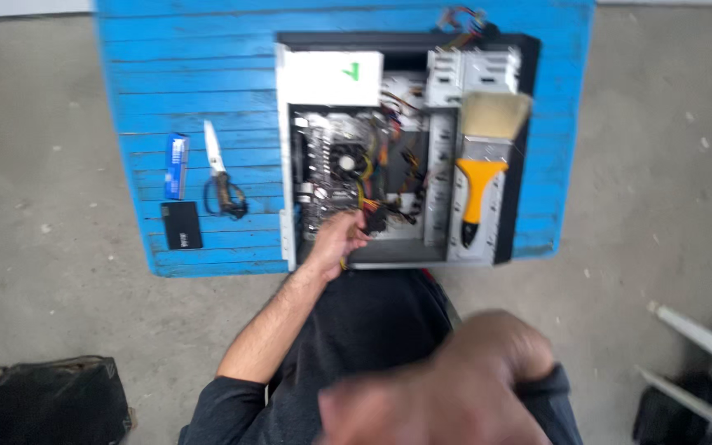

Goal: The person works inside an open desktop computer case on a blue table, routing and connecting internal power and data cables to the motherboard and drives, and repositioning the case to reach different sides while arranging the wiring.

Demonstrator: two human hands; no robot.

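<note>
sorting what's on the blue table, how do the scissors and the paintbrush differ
The scissors lie on the bare blue table, left of the open computer case; the paintbrush rests on the case's right side. The scissors are slim, with pale blades and dark handles; the paintbrush is broader, with tan bristles and an orange handle. Both lie with handles toward the person, and neither hand touches them.

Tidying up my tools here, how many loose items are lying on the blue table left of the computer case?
3: a blue stick farthest left, scissors beside it, a black flat box nearest me. The case may hide others.
</note>
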